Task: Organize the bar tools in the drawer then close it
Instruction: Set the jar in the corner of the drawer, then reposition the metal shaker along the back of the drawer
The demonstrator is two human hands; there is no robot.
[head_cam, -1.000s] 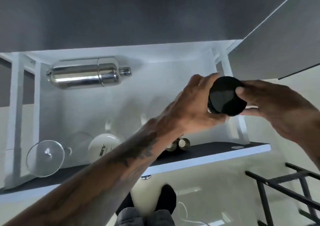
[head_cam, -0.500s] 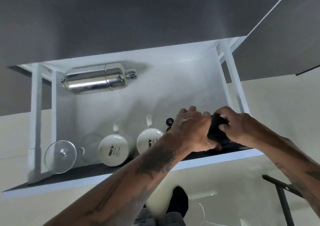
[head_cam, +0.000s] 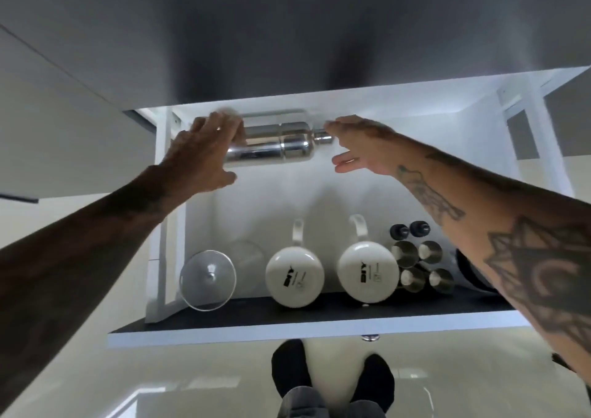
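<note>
Hands spread apart, left hand (head_cam: 204,155) touching shaker (head_cam: 271,144), right hand (head_cam: 358,148) beside it; mug (head_cam: 294,278) logos unreadable.

My home kitchen, I'd say: an open white drawer (head_cam: 313,329) under a grey counter (head_cam: 287,33) holds mugs (head_cam: 294,278), a shaker (head_cam: 271,144), glasses (head_cam: 208,280).

forearms (head_cam: 479,225): bare, tattooed | trousers (head_cam: 329,405): grey | socks (head_cam: 287,366): black

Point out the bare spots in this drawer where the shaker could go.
The white drawer floor is bare between the chrome cocktail shaker at the back and the front row. That row is crowded: clear glass, two white mugs, steel cups.
</note>
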